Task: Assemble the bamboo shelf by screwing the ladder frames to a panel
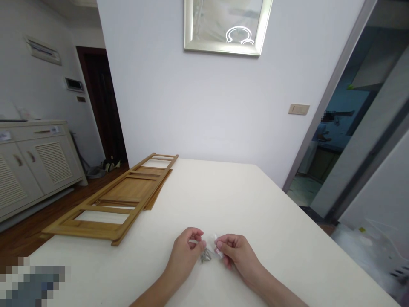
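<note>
Small clear plastic bag (211, 243) between the hands, near part of table (220, 192). Right hand (239, 252) pinches it; left hand (185, 254) half-curled beside it, can't tell if gripping. Bag probably light, soft, slippery; best pinched by an edge. Crumpled, direction and long axis unclear. Small metal hardware (205, 256) by left thumb.
</note>
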Demonstrator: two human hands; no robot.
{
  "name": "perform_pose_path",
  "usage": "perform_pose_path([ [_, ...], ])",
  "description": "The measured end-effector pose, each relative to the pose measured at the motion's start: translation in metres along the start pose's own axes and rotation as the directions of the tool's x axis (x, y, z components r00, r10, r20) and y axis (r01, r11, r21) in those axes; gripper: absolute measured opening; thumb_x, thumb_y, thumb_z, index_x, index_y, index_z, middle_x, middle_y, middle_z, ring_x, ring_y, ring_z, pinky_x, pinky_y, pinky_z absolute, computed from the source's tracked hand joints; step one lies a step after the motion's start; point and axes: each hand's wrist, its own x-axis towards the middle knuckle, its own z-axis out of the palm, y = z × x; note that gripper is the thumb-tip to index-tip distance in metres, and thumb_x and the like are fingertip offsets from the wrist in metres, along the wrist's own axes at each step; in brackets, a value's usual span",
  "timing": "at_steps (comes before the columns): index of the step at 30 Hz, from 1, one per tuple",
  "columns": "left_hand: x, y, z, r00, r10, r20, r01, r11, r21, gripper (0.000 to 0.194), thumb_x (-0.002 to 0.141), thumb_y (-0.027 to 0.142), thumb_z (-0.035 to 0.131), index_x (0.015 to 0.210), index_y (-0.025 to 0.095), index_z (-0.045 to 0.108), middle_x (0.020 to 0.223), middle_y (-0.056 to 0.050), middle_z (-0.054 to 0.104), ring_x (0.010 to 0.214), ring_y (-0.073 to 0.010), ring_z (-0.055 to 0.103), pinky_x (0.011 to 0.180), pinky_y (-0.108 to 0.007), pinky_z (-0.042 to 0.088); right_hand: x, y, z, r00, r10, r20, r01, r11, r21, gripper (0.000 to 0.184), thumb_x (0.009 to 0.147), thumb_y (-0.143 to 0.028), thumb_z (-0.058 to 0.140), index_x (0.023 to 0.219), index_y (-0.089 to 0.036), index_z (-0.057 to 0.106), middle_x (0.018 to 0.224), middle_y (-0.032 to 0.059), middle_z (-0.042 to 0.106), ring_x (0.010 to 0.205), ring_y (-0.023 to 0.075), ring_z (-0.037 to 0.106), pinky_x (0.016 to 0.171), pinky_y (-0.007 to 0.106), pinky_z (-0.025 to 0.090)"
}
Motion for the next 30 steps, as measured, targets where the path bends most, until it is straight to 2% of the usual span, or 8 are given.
perform_pose_path([
  [5, 0.0, -0.002, 0.001, 1.0, 0.023, -0.008, -0.023, 1.0, 0.014, 0.025, 0.074, 0.028, 0.062, 0.096, 0.015, 0.064, 0.087, -0.005, 0.065, 0.068, -0.0139, 0.062, 0.067, -0.027, 0.049, 0.0, 0.001, -0.001, 0.999, 0.01, -0.043, -0.008, 0.999, 0.047, 0.046, 0.062, -0.055, 0.077, 0.078, -0.013, 0.069, 0.051, -0.0028, 0.056, 0.043, 0.0079, 0.045, 0.044, 0.022, 0.034],
  [11, 0.004, 0.0, 0.0, 0.998, -0.039, -0.048, 0.03, 0.984, -0.177, 0.026, 0.063, 0.021, 0.07, 0.084, 0.017, 0.056, 0.067, 0.0, 0.063, 0.063, -0.0138, 0.06, 0.064, -0.026, 0.047, -0.002, -0.001, 0.001, 0.997, 0.029, -0.077, -0.025, 0.998, 0.051, 0.044, 0.061, -0.051, 0.078, 0.079, -0.013, 0.07, 0.047, -0.0033, 0.055, 0.041, 0.0077, 0.044, 0.043, 0.022, 0.034],
  [16, 0.004, 0.01, -0.003, 0.992, -0.091, -0.09, 0.059, 0.948, -0.313, 0.028, 0.066, 0.026, 0.071, 0.086, 0.016, 0.054, 0.067, -0.001, 0.066, 0.064, -0.0142, 0.061, 0.065, -0.026, 0.046, -0.003, -0.007, -0.001, 0.997, 0.058, 0.053, -0.059, 0.998, 0.014, 0.04, 0.063, -0.05, 0.078, 0.072, -0.012, 0.069, 0.049, -0.0012, 0.057, 0.043, 0.0081, 0.047, 0.045, 0.022, 0.036],
  [19, 0.001, 0.011, -0.003, 0.985, -0.038, -0.165, 0.012, 0.987, -0.16, 0.024, 0.073, 0.028, 0.065, 0.091, 0.016, 0.055, 0.074, -0.003, 0.065, 0.064, -0.0149, 0.06, 0.064, -0.028, 0.047, -0.005, -0.01, -0.002, 0.99, 0.071, 0.122, -0.068, 0.997, -0.027, 0.037, 0.064, -0.048, 0.079, 0.07, -0.013, 0.068, 0.05, -0.0007, 0.059, 0.043, 0.0082, 0.048, 0.046, 0.022, 0.037],
  [22, -0.009, 0.012, 0.0, 0.951, 0.151, -0.271, -0.104, 0.978, 0.179, 0.017, 0.077, 0.024, 0.057, 0.093, 0.019, 0.058, 0.091, -0.005, 0.063, 0.076, -0.0174, 0.059, 0.072, -0.031, 0.047, -0.006, -0.011, -0.002, 0.991, 0.059, 0.118, -0.056, 0.998, -0.036, 0.039, 0.066, -0.052, 0.076, 0.069, -0.014, 0.067, 0.049, -0.0012, 0.058, 0.044, 0.0082, 0.047, 0.046, 0.022, 0.037],
  [25, -0.024, 0.017, 0.007, 0.946, 0.314, -0.076, -0.267, 0.892, 0.364, 0.007, 0.081, 0.02, 0.052, 0.079, 0.021, 0.058, 0.085, -0.005, 0.061, 0.08, -0.0184, 0.057, 0.075, -0.031, 0.045, -0.005, -0.009, -0.002, 0.995, 0.035, 0.093, -0.034, 0.999, -0.011, 0.044, 0.065, -0.057, 0.075, 0.07, -0.014, 0.068, 0.049, -0.0013, 0.057, 0.044, 0.0089, 0.047, 0.047, 0.023, 0.037],
  [27, -0.034, 0.019, 0.014, 0.952, 0.298, 0.07, -0.303, 0.883, 0.36, 0.009, 0.083, 0.021, 0.052, 0.077, 0.021, 0.059, 0.079, -0.004, 0.061, 0.075, -0.0175, 0.057, 0.071, -0.03, 0.044, -0.003, -0.007, -0.001, 0.995, 0.03, 0.1, -0.029, 1.0, -0.008, 0.047, 0.063, -0.059, 0.076, 0.072, -0.014, 0.069, 0.05, -0.001, 0.057, 0.045, 0.0093, 0.047, 0.048, 0.023, 0.037],
  [30, -0.04, 0.02, 0.021, 0.955, 0.252, 0.158, -0.291, 0.898, 0.331, 0.009, 0.082, 0.02, 0.055, 0.086, 0.021, 0.063, 0.085, -0.004, 0.065, 0.076, -0.0175, 0.058, 0.072, -0.029, 0.044, -0.001, -0.002, 0.0, 0.993, 0.027, 0.117, -0.024, 0.999, -0.028, 0.048, 0.06, -0.059, 0.077, 0.072, -0.014, 0.07, 0.051, -0.0006, 0.058, 0.047, 0.0093, 0.047, 0.048, 0.023, 0.035],
])
